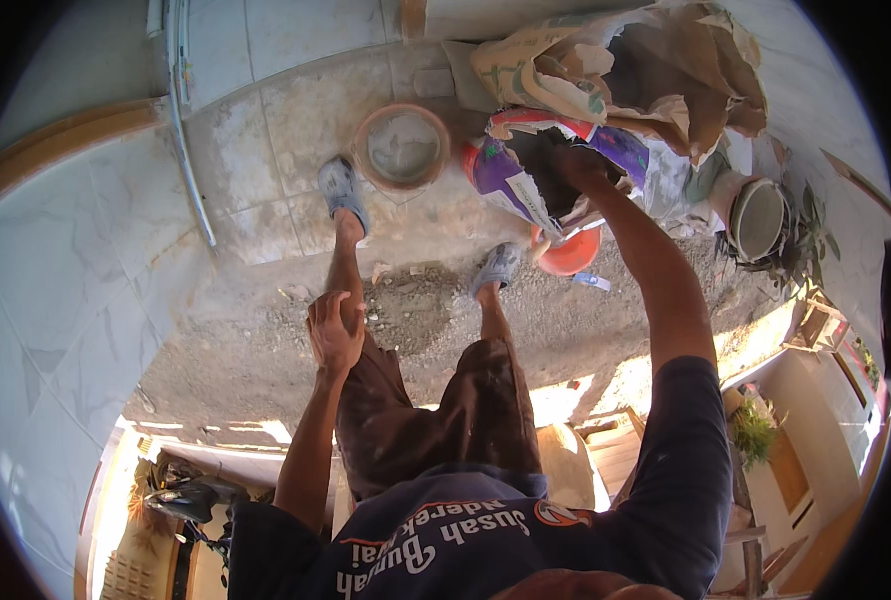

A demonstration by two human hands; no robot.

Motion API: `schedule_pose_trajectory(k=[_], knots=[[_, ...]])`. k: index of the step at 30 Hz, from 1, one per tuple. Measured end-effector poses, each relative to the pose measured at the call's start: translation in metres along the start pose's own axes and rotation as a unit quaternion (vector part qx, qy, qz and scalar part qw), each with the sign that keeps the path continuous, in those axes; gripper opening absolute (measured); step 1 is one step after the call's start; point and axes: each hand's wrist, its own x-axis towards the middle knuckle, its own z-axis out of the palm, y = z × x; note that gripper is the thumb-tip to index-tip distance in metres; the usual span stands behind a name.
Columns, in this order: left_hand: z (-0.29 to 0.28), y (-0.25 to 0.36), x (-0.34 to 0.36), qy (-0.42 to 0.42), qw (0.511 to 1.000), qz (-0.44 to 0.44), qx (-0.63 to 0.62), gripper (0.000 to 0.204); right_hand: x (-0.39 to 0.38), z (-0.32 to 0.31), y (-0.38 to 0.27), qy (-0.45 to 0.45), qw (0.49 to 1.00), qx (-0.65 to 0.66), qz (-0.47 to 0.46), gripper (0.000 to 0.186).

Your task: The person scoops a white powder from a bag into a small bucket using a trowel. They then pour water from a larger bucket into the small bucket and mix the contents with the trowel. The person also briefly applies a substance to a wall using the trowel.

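Observation:
My right arm reaches forward into a torn purple, white and red paper bag (510, 188). My right hand (587, 170) is at the bag's dark mouth, and its fingers are hidden inside. Resting on my left leg near the knee is my left hand (333, 330), its fingers spread and nothing in them. Ahead of my left foot stands a round clay-coloured basin (445, 150) with a grey layer of material inside. An orange bucket or bowl (570, 254) sits close under the bag's near side, partly covered by it.
A large torn brown paper sack (705, 90) lies behind the purple bag. A grey-filled bucket (758, 220) stands at the right beside plants (813, 225). Loose rubble (405, 305) lies between my feet. A metal pipe (187, 150) runs along the left tiles.

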Motion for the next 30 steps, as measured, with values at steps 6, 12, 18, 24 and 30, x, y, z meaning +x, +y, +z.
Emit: schedule_pose_trajectory(k=[6, 12, 18, 24, 30], knots=[[-0.002, -0.003, -0.001, 0.003, 1.000, -0.018, -0.012, 0.034, 0.000, -0.003, 0.000, -0.015, 0.999, 0.018, -0.035, 0.035], [0.002, 0.003, 0.001, -0.007, 1.000, -0.005, -0.001, 0.034, -0.002, 0.021, 0.005, 0.072, 0.996, 0.025, -0.044, 0.033], [0.003, 0.006, 0.000, -0.006, 1.000, -0.022, -0.002, 0.032, -0.002, 0.018, 0.011, 0.042, 0.993, 0.027, -0.108, 0.029], [0.005, 0.007, 0.005, -0.012, 1.000, -0.014, 0.001, 0.033, -0.001, 0.040, 0.015, 0.043, 0.995, 0.017, -0.084, 0.032], [0.010, 0.011, 0.008, -0.013, 1.000, -0.001, 0.010, 0.034, -0.032, 0.024, 0.031, 0.112, 0.977, 0.104, -0.148, 0.031]])
